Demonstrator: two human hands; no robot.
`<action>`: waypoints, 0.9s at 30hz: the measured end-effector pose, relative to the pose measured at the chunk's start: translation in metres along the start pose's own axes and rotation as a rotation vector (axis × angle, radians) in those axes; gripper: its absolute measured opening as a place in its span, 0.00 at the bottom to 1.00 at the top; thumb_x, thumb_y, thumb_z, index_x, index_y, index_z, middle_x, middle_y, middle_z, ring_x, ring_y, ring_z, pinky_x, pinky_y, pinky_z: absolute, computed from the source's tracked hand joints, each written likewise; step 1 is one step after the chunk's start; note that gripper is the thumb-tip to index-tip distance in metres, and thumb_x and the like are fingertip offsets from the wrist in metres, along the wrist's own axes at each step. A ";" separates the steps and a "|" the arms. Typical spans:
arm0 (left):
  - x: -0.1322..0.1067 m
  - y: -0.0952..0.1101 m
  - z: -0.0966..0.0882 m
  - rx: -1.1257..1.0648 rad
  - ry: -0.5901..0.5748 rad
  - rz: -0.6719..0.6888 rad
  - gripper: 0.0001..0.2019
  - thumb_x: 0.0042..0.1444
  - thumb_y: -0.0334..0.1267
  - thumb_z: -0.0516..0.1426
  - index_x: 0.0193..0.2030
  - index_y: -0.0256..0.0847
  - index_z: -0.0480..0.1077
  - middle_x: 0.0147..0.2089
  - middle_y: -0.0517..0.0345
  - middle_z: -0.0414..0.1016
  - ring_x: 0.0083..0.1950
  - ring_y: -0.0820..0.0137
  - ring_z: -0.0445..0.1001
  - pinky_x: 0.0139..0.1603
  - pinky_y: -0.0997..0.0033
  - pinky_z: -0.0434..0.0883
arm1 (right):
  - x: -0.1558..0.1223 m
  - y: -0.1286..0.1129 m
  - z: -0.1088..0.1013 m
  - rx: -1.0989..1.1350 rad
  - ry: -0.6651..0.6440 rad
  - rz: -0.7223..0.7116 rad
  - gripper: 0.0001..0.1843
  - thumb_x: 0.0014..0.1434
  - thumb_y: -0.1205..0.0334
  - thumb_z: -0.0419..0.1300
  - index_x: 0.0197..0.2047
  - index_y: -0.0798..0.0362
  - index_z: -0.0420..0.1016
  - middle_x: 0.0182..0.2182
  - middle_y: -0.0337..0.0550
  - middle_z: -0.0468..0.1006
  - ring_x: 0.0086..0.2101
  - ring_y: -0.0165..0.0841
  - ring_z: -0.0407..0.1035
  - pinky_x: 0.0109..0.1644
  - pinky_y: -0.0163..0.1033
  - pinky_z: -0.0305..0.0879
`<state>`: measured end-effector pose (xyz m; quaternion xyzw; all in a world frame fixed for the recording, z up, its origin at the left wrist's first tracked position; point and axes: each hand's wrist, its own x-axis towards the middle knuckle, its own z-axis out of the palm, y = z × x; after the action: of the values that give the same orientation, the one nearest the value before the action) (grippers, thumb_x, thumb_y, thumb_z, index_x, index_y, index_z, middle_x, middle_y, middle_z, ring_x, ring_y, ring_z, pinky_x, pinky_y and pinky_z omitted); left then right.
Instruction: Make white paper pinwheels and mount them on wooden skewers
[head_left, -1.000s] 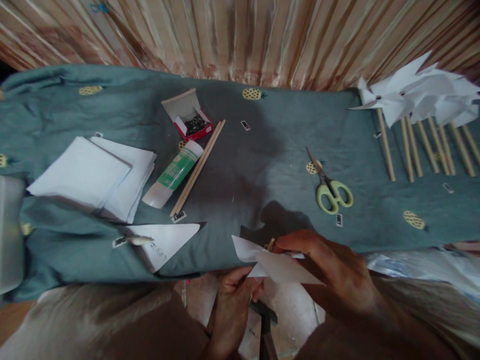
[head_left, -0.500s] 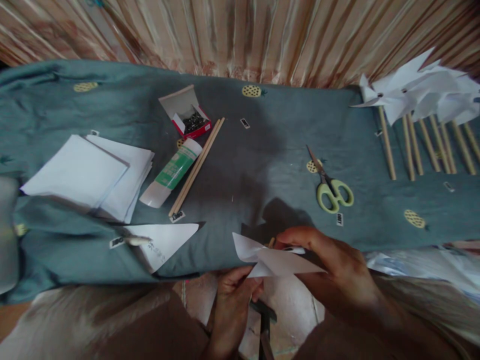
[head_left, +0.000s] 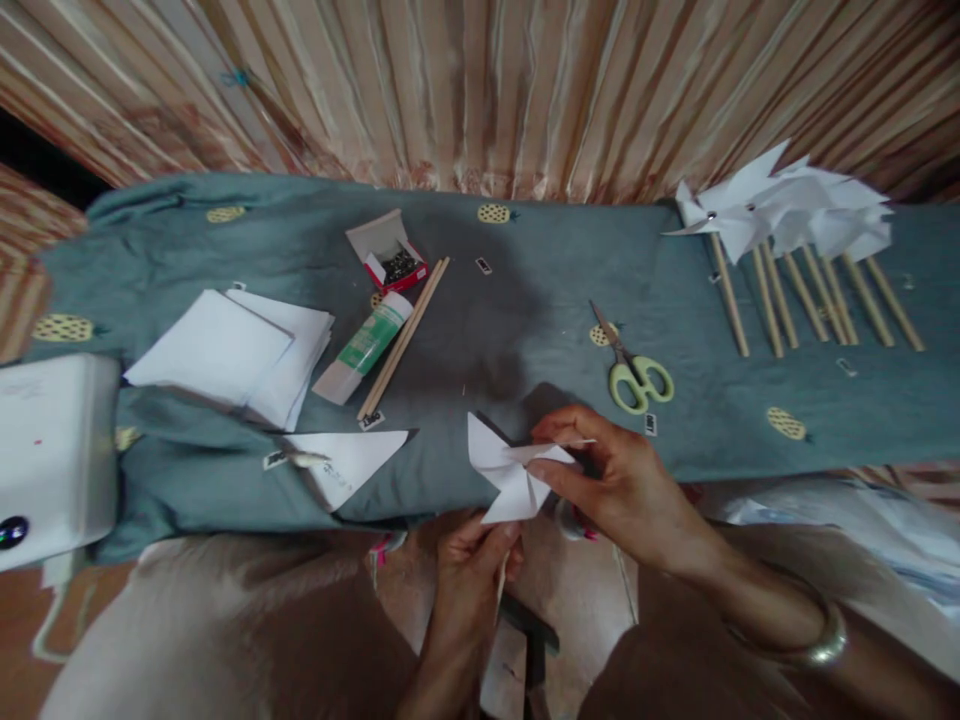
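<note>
A white paper pinwheel faces up at me over the table's near edge. My right hand is closed on it, the thumb pressed at its middle and the fingers behind the blades. Below the blades, my left hand is wrapped round the pinwheel's thin stick, part of which shows under the fingers. The pin at the centre is covered by my right thumb. Scissors with light green handles lie beyond my right hand. A folded white paper triangle rests to the left of the pinwheel.
Left on the cloth-covered table are stacked paper squares, a glue bottle, two wooden sticks and an open red box of small dark pins. Several finished pinwheels lie far right. A white device stands at the left edge.
The pinwheel has turned from nearly edge-on to face me. My right thumb has come round onto its front centre. The camera view has shifted, showing more of the table's left end.
</note>
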<state>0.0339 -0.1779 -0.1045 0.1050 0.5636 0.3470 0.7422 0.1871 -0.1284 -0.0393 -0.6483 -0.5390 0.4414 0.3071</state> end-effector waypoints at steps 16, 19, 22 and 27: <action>-0.009 0.010 0.007 -0.049 -0.041 0.071 0.18 0.29 0.44 0.72 0.26 0.34 0.78 0.20 0.62 0.70 0.20 0.79 0.64 0.21 0.79 0.60 | 0.022 0.000 -0.003 0.146 -0.154 0.085 0.10 0.46 0.66 0.64 0.35 0.53 0.74 0.28 0.37 0.81 0.30 0.32 0.74 0.34 0.34 0.68; -0.010 0.012 0.009 -0.060 -0.045 0.077 0.21 0.26 0.44 0.73 0.28 0.33 0.78 0.21 0.62 0.71 0.20 0.80 0.64 0.21 0.79 0.61 | 0.027 0.000 -0.002 0.228 -0.182 0.102 0.11 0.44 0.69 0.64 0.34 0.54 0.74 0.30 0.39 0.82 0.33 0.34 0.76 0.38 0.37 0.71; -0.012 0.014 0.010 -0.086 -0.057 0.086 0.23 0.24 0.44 0.73 0.28 0.33 0.78 0.23 0.61 0.72 0.20 0.81 0.65 0.22 0.79 0.63 | 0.034 -0.001 -0.001 0.288 -0.220 0.130 0.14 0.40 0.71 0.65 0.35 0.55 0.75 0.33 0.43 0.84 0.35 0.35 0.77 0.38 0.37 0.72; -0.019 0.017 0.010 -0.141 -0.115 0.094 0.25 0.22 0.44 0.75 0.30 0.32 0.78 0.24 0.60 0.73 0.22 0.80 0.68 0.25 0.80 0.66 | 0.045 -0.003 0.002 0.223 -0.249 0.129 0.10 0.37 0.74 0.65 0.28 0.56 0.76 0.29 0.44 0.83 0.30 0.34 0.76 0.35 0.35 0.71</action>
<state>0.0336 -0.1749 -0.0775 0.0986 0.4888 0.4139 0.7616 0.1854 -0.0846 -0.0479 -0.5837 -0.4779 0.5941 0.2793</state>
